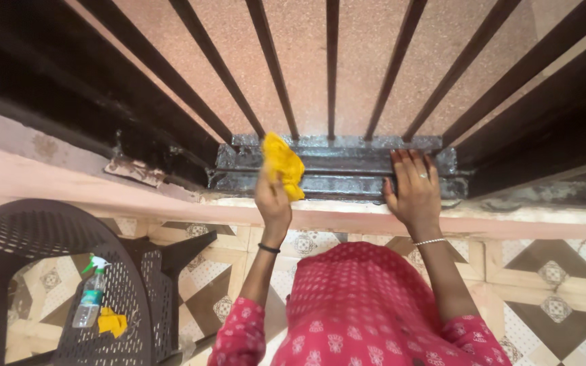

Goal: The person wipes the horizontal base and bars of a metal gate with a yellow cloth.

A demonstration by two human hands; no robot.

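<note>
Yellow cloth [283, 165] is sitting bunched in your left hand [272, 200], fingers pinching it against the dark metal window track [347, 163]. To its right, your right hand [415, 190] is lying flat, fingers spread, on that track below the bars [331, 68].

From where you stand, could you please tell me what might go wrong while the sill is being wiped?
The yellow cloth is bunched in the left hand close to the bars, so it might snag between them. The right hand lies flat on the dark, shiny sill, which may be slick and let it slip. The brown chair stands close on the left and could trip a step back.
</note>
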